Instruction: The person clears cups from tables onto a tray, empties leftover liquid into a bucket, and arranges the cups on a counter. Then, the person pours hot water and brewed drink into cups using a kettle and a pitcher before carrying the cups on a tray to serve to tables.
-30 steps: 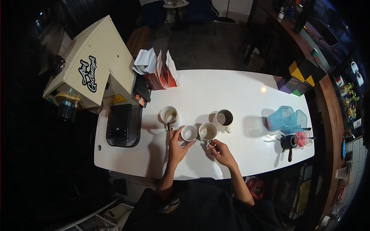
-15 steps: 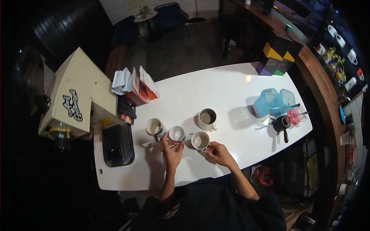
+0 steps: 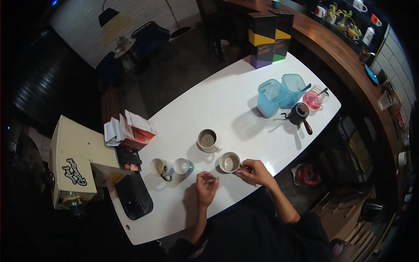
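Observation:
My right hand point(image 3: 256, 173) grips the handle of a pale mug point(image 3: 229, 162), its fingers closed round the dark handle. Left of it, my left hand point(image 3: 207, 188) hovers with loosely bent fingers, holding nothing. A small white and blue-grey cup point(image 3: 183, 166) stands just beyond that hand, apart from it. Beside the cup is a pale mug with a dark handle point(image 3: 159, 167). Farther back on the table sits a larger cream mug point(image 3: 208, 140) with brown inside.
The white table point(image 3: 183, 118) carries a cream grinder point(image 3: 72, 157), paper bags point(image 3: 130, 131) and a black tray point(image 3: 133, 198) at left. Toward the right are blue plastic containers point(image 3: 270, 98), a black kettle point(image 3: 299, 114), a pink-filled glass vessel point(image 3: 312, 100) and tall boxes point(image 3: 262, 41).
My left hand has let go of the small cup, which now stands alone beside the leftmost mug. My right hand keeps hold of its mug. The view has turned to the right.

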Available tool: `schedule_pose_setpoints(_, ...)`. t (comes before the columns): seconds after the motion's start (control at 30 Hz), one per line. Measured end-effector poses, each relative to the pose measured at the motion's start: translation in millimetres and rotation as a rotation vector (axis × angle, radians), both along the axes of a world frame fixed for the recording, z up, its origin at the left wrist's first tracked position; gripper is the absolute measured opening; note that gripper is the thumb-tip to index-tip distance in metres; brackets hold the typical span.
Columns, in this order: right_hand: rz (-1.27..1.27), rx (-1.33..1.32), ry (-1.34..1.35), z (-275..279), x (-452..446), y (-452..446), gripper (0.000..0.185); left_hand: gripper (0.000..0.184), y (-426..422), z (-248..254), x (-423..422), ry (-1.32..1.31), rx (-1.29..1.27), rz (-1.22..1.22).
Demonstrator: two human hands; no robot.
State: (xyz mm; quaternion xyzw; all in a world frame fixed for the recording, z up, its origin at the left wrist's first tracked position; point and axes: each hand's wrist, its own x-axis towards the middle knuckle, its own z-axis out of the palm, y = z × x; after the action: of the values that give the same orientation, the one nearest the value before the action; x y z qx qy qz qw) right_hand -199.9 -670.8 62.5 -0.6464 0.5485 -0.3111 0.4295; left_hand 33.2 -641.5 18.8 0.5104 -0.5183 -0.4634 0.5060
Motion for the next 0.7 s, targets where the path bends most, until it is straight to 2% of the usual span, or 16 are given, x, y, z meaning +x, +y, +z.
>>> schedule_pose_setpoints(0.03, -0.018, 0.000, 0.000, -0.3, -3.9, 1.5, 0.027, 0.046, -1.3, 3.7, -10.6, -0.016, 0.005, -0.068)
schedule_pose_setpoints(0.07, -0.053, 0.040, -0.059, -1.3, -7.7, 3.3, 0.026, 0.046, -3.3, 7.7, -21.4, -0.017, 0.005, -0.086)
schedule_pose_setpoints(0.13, -0.105, 0.078, -0.121, -7.4, -15.8, 7.1, 0.024, 0.070, -7.3, 14.1, -41.6, -0.227, -0.071, -0.170)
schedule_pose_setpoints(0.27, -0.175, -0.036, -0.215, -12.1, -36.3, 13.4, 0.025, 0.076, -18.2, 13.8, -70.7, -0.295, -0.060, -0.199)
schedule_pose_setpoints(0.37, -0.278, -0.073, -0.241, -0.4, -61.0, 20.0, 0.026, 0.080, -28.0, 7.1, -82.1, -0.446, 0.036, -0.172)
schedule_pose_setpoints(0.4, -0.304, -0.099, -0.228, 3.5, -71.5, 21.3, 0.026, 0.062, -33.2, -1.4, -92.8, -0.380, -0.206, -0.052)
schedule_pose_setpoints(0.43, -0.328, -0.125, -0.218, 7.4, -81.2, 22.4, 0.026, 0.062, -35.8, -6.6, -96.1, -0.381, -0.205, -0.063)
schedule_pose_setpoints(0.5, -0.389, -0.139, -0.208, 15.5, -100.6, 21.6, 0.023, 0.059, -45.4, -5.8, -103.6, -0.270, -0.045, -0.167)
schedule_pose_setpoints(0.57, -0.522, -0.279, -0.092, 22.5, -120.7, 18.9, 0.019, 0.057, -51.4, 17.4, -124.5, -0.197, -0.008, -0.186)
schedule_pose_setpoints(0.63, -0.598, -0.282, -0.076, 28.1, -140.2, 13.3, 0.015, 0.073, -56.2, 33.1, -142.5, 0.000, 0.327, -0.236)
schedule_pose_setpoints(0.7, -0.696, -0.420, 0.155, 28.9, -160.7, 6.1, 0.012, 0.072, -64.2, 20.5, -155.8, -0.050, 0.234, -0.243)
